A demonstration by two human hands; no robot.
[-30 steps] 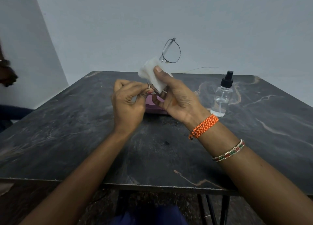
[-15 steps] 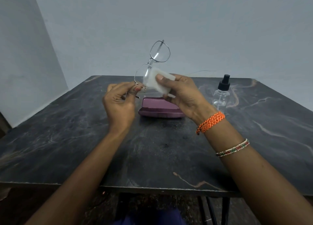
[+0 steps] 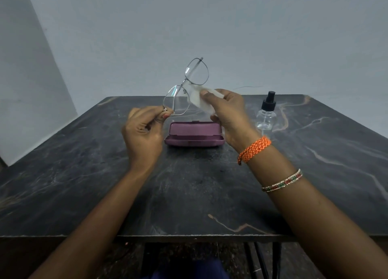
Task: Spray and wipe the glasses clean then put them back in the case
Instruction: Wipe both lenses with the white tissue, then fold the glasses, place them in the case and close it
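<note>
Here, line by line:
Glasses: the glasses (image 3: 185, 86), thin metal frame, are held up in the air above the table (image 3: 84, 184), stood on end so one lens sits above the other; they hang over the back of the case (image 3: 194, 134).
Left hand: the left hand (image 3: 144, 129) pinches the lower end of the frame at its outer corner, thumb and forefinger closed on the metal, the other fingers curled in behind.
Right hand: the right hand (image 3: 230, 112) grips a white cloth (image 3: 201, 99), thumb on the near side, fingers wrapped behind it.
Cloth against glasses: the cloth's edge lies at the bridge and the inner rim of the lower lens; I cannot tell whether it actually presses on the glass.
Case: purple, hard-shelled, lying on the table between the two hands and below the glasses; whether the lid is fully closed is hard to tell.
Spray bottle: the spray bottle (image 3: 266, 112), clear with a black pump top, stands upright on the table just right of the right hand, apart from it.
Writing: no brand or label is readable on the bottle, case or frame.
Wrist: an orange braided band (image 3: 254, 149) and a beaded bangle (image 3: 282, 181) sit on the right forearm.
</note>
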